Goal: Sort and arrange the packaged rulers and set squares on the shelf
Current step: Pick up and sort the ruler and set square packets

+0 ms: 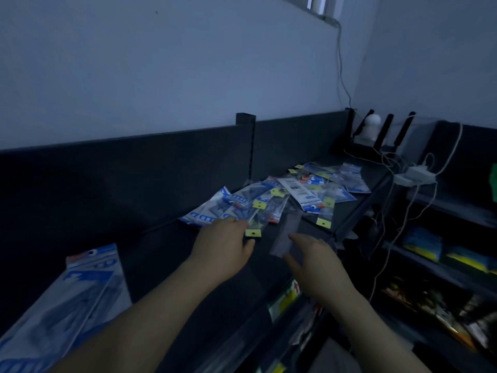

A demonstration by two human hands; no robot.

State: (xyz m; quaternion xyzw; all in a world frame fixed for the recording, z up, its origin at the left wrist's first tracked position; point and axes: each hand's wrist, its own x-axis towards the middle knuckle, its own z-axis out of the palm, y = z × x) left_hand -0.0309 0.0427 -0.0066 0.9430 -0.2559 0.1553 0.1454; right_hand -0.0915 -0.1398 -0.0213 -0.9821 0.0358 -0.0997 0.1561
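Nearest, at the lower left, a large packet (67, 300) of rulers and set squares lies flat on the dark shelf (166, 251). Its long axis runs from the near left corner away to the right, and its red and blue header points to the far end.

Farther in, the left grip (226, 243) reaches over the shelf and seems to pinch the near end of a narrow clear packet (265, 214) between thumb and fingers, though the dim light blurs the hold. That packet's yellow tag (253, 232) sits just beside the thumb, at the near end. Its long axis slants away to the right, into the pile behind.

The right grip (312, 259) hovers low beside it, fingers spread and relaxed, holding nothing. Its fingertips (293, 236) are at the near end of a clear sleeve (286, 232), which lies on the shelf with its long axis pointing almost straight away from the person. Whether they touch it cannot be told.

Beyond both grips, a loose pile of packets (330, 189) is spread across the right part of the shelf. They are blue and white with small yellow tags, overlap and point in different directions. A white card with a barcode (297, 188) lies on top, slanting from far left to near right.

At the far right corner stand a round white camera (371, 127) and a tangle of white cables (390, 162) with a charger (414, 175).
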